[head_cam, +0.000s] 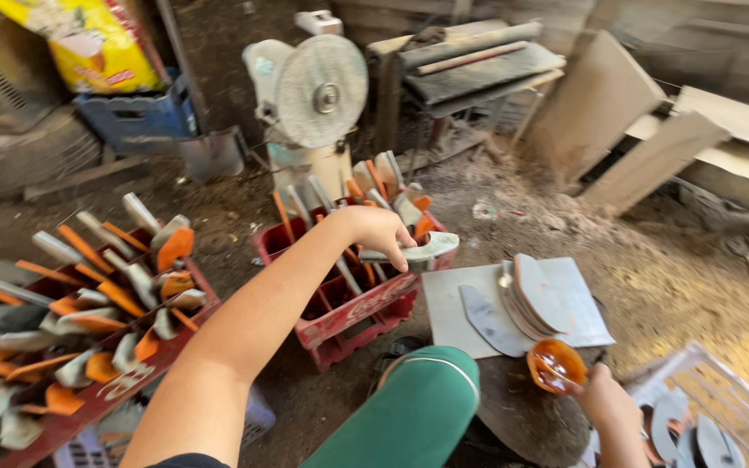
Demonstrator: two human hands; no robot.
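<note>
Left hand (381, 230) grip closed on grey blade (413, 252), right hand (604, 397) apparently gripping orange bowl (556, 365) (fingers hidden)

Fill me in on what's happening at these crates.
A person's left hand holds a grey curved blade over the red crate, which already stands full of blades. The right hand holds an orange handle piece near a stack of grey blades on a flat board.

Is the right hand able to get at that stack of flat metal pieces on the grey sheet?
Probably yes: the right hand is near the stack with nothing between, though it already holds an orange bowl.
</note>
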